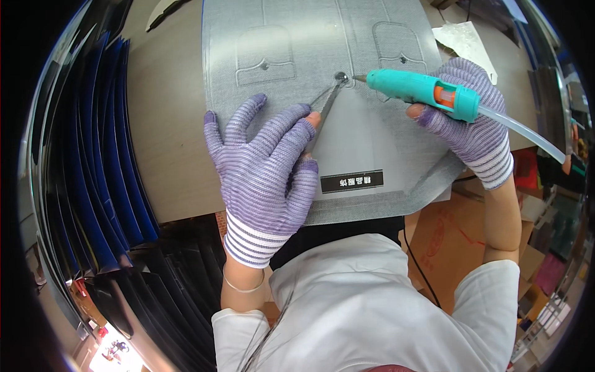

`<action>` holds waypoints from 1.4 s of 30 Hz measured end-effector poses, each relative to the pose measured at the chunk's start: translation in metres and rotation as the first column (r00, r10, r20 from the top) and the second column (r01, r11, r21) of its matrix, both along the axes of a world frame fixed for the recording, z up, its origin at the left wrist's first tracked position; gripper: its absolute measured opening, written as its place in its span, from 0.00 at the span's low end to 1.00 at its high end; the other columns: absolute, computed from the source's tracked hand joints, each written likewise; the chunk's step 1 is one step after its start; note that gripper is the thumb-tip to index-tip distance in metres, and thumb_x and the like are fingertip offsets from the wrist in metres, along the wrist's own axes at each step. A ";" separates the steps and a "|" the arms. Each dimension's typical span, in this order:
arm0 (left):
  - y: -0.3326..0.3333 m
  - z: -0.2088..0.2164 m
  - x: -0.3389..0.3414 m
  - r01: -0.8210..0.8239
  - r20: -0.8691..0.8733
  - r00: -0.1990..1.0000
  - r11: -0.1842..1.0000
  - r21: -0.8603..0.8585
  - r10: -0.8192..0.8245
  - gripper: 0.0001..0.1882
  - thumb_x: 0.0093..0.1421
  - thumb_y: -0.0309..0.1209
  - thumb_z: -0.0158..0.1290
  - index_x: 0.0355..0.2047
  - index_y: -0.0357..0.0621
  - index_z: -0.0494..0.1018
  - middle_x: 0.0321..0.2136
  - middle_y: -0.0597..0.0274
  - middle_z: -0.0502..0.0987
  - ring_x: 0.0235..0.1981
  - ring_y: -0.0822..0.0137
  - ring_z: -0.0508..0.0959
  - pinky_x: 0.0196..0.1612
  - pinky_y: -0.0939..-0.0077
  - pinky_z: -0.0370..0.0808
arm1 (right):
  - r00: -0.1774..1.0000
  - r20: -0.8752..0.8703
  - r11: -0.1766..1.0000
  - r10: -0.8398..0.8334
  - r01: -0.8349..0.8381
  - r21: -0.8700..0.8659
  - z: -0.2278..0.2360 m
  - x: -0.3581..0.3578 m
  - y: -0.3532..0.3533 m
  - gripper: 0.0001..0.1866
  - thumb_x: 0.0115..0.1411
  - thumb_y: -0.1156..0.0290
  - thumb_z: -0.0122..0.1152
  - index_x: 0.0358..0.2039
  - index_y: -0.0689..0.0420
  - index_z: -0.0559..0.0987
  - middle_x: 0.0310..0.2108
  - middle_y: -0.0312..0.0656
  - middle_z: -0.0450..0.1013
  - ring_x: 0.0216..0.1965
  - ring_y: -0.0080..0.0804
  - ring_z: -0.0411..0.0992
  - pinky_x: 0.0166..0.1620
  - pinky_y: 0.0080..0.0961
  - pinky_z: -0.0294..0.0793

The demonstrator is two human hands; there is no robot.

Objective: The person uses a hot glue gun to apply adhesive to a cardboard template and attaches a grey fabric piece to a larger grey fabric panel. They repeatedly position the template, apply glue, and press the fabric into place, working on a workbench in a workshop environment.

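A teal glue gun (403,85) is gripped in my right hand (474,111), its nozzle pointing left. A translucent glue stick (527,132) sticks out of its back end. The nozzle tip is just right of a small dark round button (341,77) on a grey, denim-printed sheet or bag (279,37) with pocket shapes. My left hand (263,164), in a purple striped glove like the right, lies palm down on it with fingers spread. Its bare fingertip touches near a dark slanting edge (328,115) and a thin cord running to the button. A black label (352,181) lies below.
A row of blue and black folded bags or panels (102,155) stands along the left side of the table (167,124). A white scrap (468,46) lies at the back right. Cardboard (446,242) and a black cable are beside me at the lower right.
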State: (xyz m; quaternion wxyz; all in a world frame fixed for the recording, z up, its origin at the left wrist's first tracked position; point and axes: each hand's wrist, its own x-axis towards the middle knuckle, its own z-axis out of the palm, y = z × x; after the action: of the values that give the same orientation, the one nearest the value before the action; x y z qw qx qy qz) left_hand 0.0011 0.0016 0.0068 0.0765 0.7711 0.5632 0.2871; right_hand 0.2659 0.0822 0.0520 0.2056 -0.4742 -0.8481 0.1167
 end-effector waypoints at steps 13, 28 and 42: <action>0.000 0.000 0.000 0.031 0.015 0.999 1.000 0.002 -0.031 0.21 0.51 0.29 0.54 0.47 0.54 0.80 0.49 0.67 0.80 0.61 0.48 0.68 0.69 0.37 0.39 | 0.997 -0.030 0.996 0.066 -0.064 0.062 -0.007 -0.006 0.004 0.21 0.46 0.54 0.77 0.27 0.57 0.79 0.23 0.38 0.71 0.26 0.35 0.71 0.31 0.31 0.70; 0.001 0.000 0.000 0.019 0.032 0.999 1.000 -0.018 -0.018 0.20 0.51 0.29 0.54 0.46 0.54 0.81 0.49 0.67 0.80 0.61 0.47 0.67 0.69 0.37 0.38 | 0.994 -0.100 0.992 0.037 -0.048 -0.117 0.007 0.006 0.003 0.20 0.46 0.57 0.78 0.29 0.60 0.81 0.24 0.39 0.72 0.27 0.31 0.72 0.31 0.28 0.71; 0.000 0.002 0.000 0.027 -0.001 1.000 0.999 -0.029 -0.027 0.22 0.50 0.27 0.53 0.47 0.50 0.80 0.49 0.64 0.80 0.62 0.48 0.67 0.70 0.42 0.40 | 0.987 0.133 0.994 0.090 -0.098 0.056 0.010 0.020 -0.012 0.19 0.46 0.55 0.76 0.23 0.57 0.80 0.21 0.39 0.70 0.26 0.40 0.68 0.33 0.35 0.68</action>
State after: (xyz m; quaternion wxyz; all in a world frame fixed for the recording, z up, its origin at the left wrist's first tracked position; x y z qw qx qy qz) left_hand 0.0009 0.0020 0.0092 0.0913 0.7776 0.5568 0.2773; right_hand 0.2862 0.0706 0.0623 0.1586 -0.4337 -0.8843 0.0687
